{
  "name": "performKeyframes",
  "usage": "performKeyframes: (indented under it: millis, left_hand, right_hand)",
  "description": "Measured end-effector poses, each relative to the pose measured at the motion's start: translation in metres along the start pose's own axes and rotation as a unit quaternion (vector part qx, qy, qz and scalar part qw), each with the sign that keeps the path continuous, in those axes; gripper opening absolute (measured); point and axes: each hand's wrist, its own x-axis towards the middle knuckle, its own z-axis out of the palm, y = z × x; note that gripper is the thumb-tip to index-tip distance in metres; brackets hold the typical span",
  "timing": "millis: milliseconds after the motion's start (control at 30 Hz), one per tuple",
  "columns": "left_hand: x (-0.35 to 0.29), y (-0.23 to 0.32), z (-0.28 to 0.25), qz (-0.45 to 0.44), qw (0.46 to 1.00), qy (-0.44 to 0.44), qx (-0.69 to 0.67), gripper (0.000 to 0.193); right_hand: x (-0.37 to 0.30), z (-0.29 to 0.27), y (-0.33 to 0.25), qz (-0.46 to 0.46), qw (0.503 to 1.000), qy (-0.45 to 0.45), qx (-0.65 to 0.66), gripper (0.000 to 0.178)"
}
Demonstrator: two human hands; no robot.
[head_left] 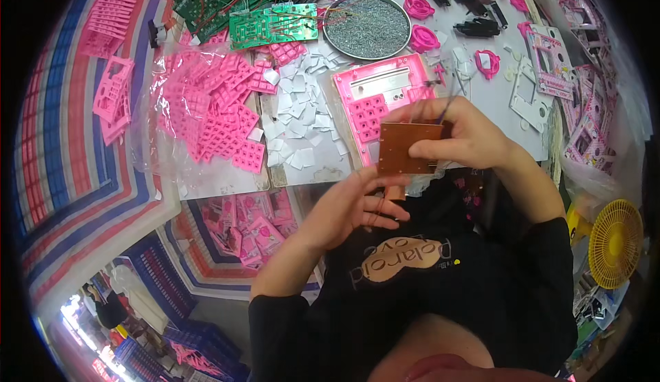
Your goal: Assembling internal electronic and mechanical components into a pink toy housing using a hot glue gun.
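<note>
A square brown circuit board (402, 151) is held up in front of my chest. My right hand (471, 134) is closed on it, thumb across the face I see and the other fingers behind. My left hand (354, 206) is just below the board's lower left corner, its fingers loosely stretched and apart. Whether its upper fingers touch the board I cannot tell. A small copper-coloured patch (394, 193) shows by those fingers, too unclear to name. Behind the board lies a pink plastic housing (418, 72) with a pink keypad (369, 115) in it.
A round metal tin (407, 38) of small screws stands at the back. Green circuit boards (273, 26) with wires lie to its left. Pink keypads (220, 107) and white squares (299, 107) cover the left side. A yellow fan (615, 244) stands at right.
</note>
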Motion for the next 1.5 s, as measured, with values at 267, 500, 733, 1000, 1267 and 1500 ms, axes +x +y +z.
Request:
performKeyframes:
  millis: [267,500,733,1000,1267,1500]
  left_hand:
    - [0.006,-0.027,0.003,0.093,0.987,0.034,0.125,0.072]
    - [-0.015,-0.019,0.015,0.109,0.881,0.13,0.441,0.078]
    - [-0.025,0.015,0.014,0.209,0.696,0.314,0.611,0.037]
    - [-0.006,0.035,-0.005,0.32,0.6,0.34,0.65,0.015]
    - [0.004,0.034,-0.01,0.345,0.582,0.326,0.66,0.008]
    - [0.005,0.033,-0.014,0.345,0.583,0.331,0.657,0.006]
  right_hand:
    - [0.021,-0.01,0.025,-0.006,0.995,0.078,-0.057,0.037]
    - [0.053,-0.003,0.013,0.016,0.983,0.079,-0.168,0.036]
    - [0.065,0.002,0.003,0.039,0.951,0.084,-0.294,0.034]
    - [0.067,0.004,0.002,-0.054,0.916,0.069,-0.392,0.037]
    - [0.063,0.002,0.007,-0.025,0.932,0.09,-0.351,0.032]
    - [0.067,-0.004,0.004,-0.046,0.912,0.047,-0.404,0.035]
